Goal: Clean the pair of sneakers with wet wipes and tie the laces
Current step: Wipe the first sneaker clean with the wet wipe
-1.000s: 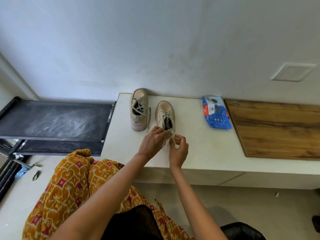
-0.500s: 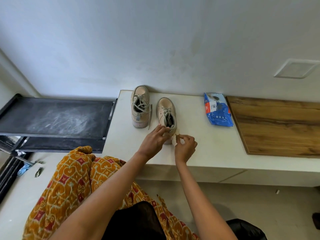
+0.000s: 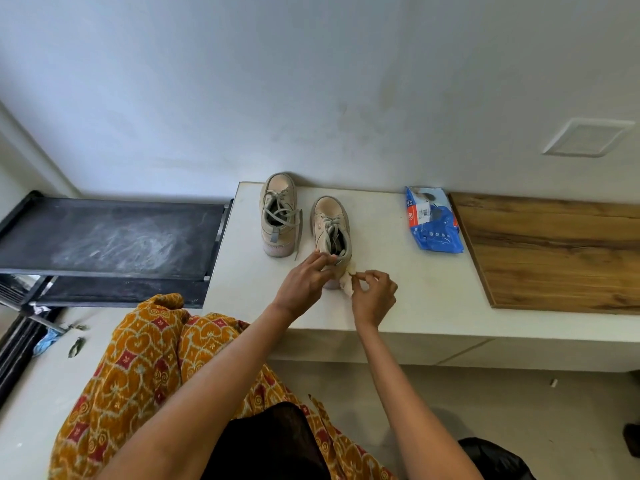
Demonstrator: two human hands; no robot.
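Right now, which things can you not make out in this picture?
- Head view: heel of the right sneaker, hidden behind the left hand and the wipe.
- Head view: print on the blue wipes pack, too small to read.
- Head view: dirt on the sneakers, too fine to judge.

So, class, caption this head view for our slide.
Left hand steadies the near sneaker while right hand pinches a wipe.

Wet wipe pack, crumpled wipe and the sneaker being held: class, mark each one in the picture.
Wet wipe pack (image 3: 434,225), head view, on its blue wrapper.
Crumpled wipe (image 3: 347,284), head view, on its white folds.
Held sneaker (image 3: 328,211), head view, on its toe cap.
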